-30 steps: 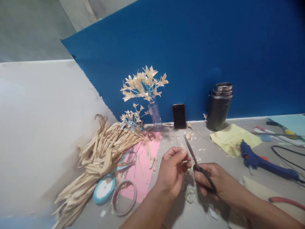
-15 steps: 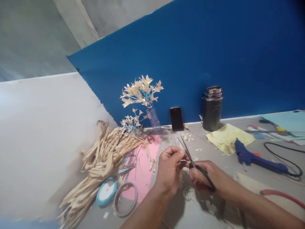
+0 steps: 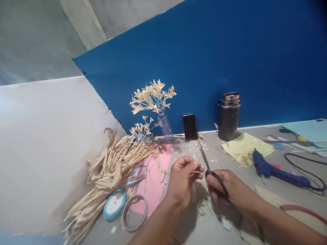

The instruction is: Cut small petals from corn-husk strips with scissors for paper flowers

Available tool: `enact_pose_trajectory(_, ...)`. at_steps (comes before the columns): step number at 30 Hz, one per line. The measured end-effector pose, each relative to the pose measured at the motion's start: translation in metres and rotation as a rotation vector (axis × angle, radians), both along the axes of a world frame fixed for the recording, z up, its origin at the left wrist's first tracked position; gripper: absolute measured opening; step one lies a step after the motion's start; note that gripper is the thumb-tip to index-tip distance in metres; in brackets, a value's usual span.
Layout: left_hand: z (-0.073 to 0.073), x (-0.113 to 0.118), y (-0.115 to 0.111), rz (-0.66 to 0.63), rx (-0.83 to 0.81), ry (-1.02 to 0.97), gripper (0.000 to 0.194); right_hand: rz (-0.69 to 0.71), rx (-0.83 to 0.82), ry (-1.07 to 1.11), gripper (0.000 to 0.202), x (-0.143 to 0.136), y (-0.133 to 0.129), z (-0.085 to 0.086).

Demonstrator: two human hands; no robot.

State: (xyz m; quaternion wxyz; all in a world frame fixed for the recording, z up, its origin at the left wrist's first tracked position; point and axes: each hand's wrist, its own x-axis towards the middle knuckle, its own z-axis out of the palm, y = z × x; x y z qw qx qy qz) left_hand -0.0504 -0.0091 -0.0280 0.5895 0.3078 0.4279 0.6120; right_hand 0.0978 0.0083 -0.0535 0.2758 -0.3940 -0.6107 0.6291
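My left hand is closed in a pinch, holding a small pale piece of husk whose pointed tip shows above the fingers. In my right hand are black-handled scissors, blades pointing up and away, close together. The blades stand just right of the husk piece, apart from it. Beneath both hands, pale scraps and a thin curled strip lie on the table.
At left lie dried husks, a blue ribbon spool, a tape roll and pink paper. Behind stand husk flowers in a plastic bottle, a phone and a flask. At right lie yellow paper and a blue glue gun.
My right hand has drawn the scissors slightly right, away from the left fingers, and the blades have come closer together. The left hand stays in place with its husk piece.
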Motion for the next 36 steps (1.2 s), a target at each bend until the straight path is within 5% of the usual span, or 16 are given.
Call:
enact_pose_trajectory(5,-0.006,-0.007,0.046,0.005,0.035,0.373,0.014,-0.152,0.068,0.025,0.053,0.013,0.014,0.006)
enact_pose_trajectory(11,-0.038,-0.001,0.136,0.029,-0.084,0.754,0.015,-0.303,0.000,0.152,0.048,0.024,0.035,-0.005)
enact_pose_trajectory(15,-0.042,-0.002,0.162,-0.005,-0.110,0.929,0.026,-0.300,0.049,0.152,0.049,0.029,0.041,-0.009)
enact_pose_trajectory(19,-0.024,-0.023,0.141,-0.017,-0.008,1.074,0.012,-0.309,0.106,0.081,0.050,0.034,0.046,-0.012)
enact_pose_trajectory(24,-0.012,-0.050,0.066,-0.261,0.085,1.219,0.003,-0.327,0.122,0.001,0.051,0.035,0.049,-0.016)
enact_pose_trajectory(29,-0.037,-0.061,0.015,-0.384,0.084,1.483,0.013,-0.286,0.192,-0.180,0.054,0.033,0.047,-0.018)
enact_pose_trajectory(36,-0.060,-0.062,0.012,-0.350,0.137,1.492,0.008,-0.220,0.238,-0.345,0.050,0.030,0.044,-0.015)
